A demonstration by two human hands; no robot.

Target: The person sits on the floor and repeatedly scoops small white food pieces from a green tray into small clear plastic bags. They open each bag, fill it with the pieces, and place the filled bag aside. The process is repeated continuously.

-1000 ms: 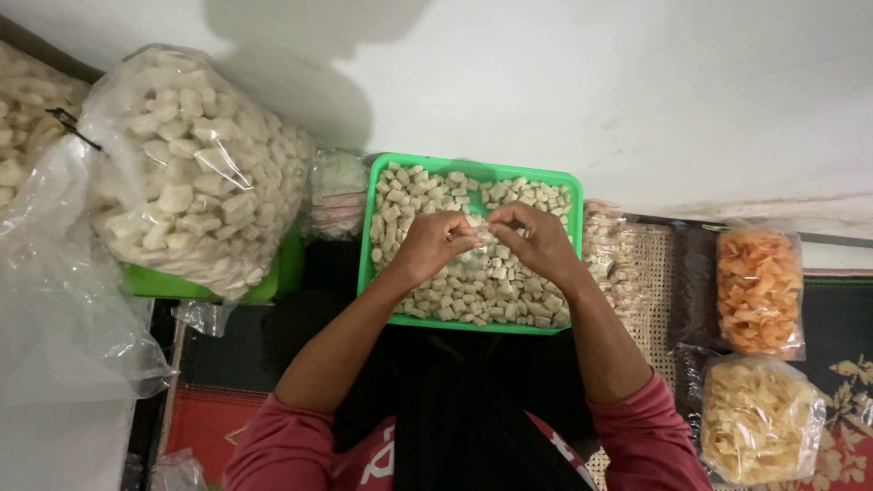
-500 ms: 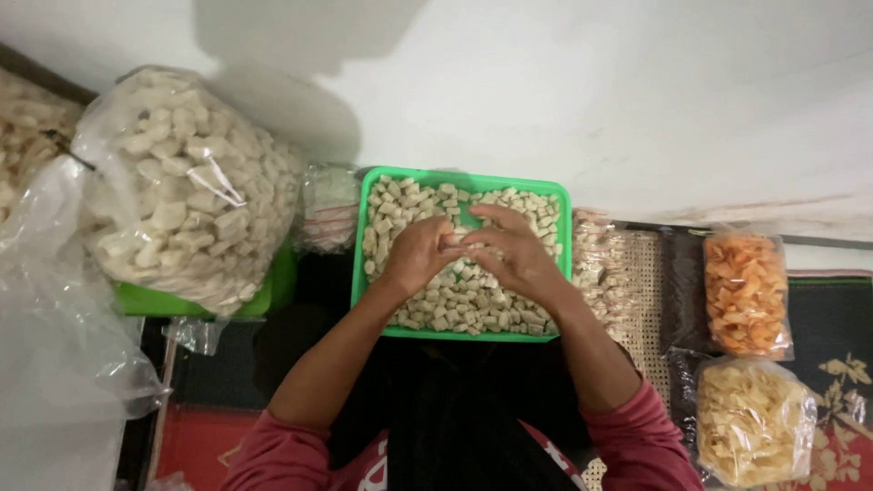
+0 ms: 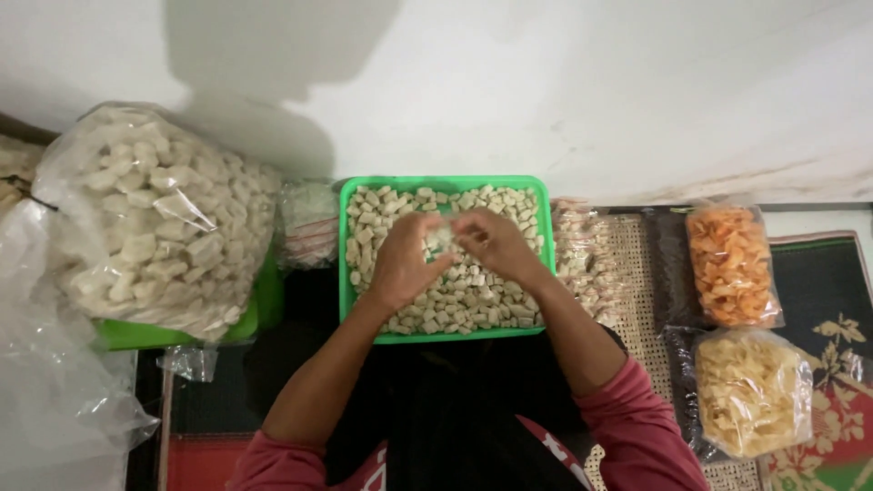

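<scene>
Centrally: one shallow green plastic rectangular tray (image 3: 344, 273), set on the floor against a white wall, filled across nearly its whole bed with pale, beige, pillow-shaped cracker pieces (image 3: 464, 305).

Hands: left hand (image 3: 405, 264) and right hand (image 3: 496, 241) meet above the middle of the tray, fingers curled inward around a small clear plastic bag of the same pieces (image 3: 443, 238) held between them. Both are closed on it; whether its mouth is open or tied cannot be told.

Progress, judged from the layout: the tray stands almost full, so most of the loose stock seems unbagged. A cluster of small filled clear packets (image 3: 582, 255) lies just beside the tray's right edge, and another small clear packet (image 3: 307, 223) lies at its left; these look like finished portions. Only one bag is in work.

Surroundings: large clear plastic sack of bigger white crackers (image 3: 155, 227) at left, resting on a second green tray (image 3: 136, 335); loose crumpled clear plastic sheeting (image 3: 55, 400) at far left; bag of orange crackers (image 3: 732, 264) and bag of pale yellow crackers (image 3: 750, 391) at right, on a woven mat (image 3: 637, 273).
</scene>
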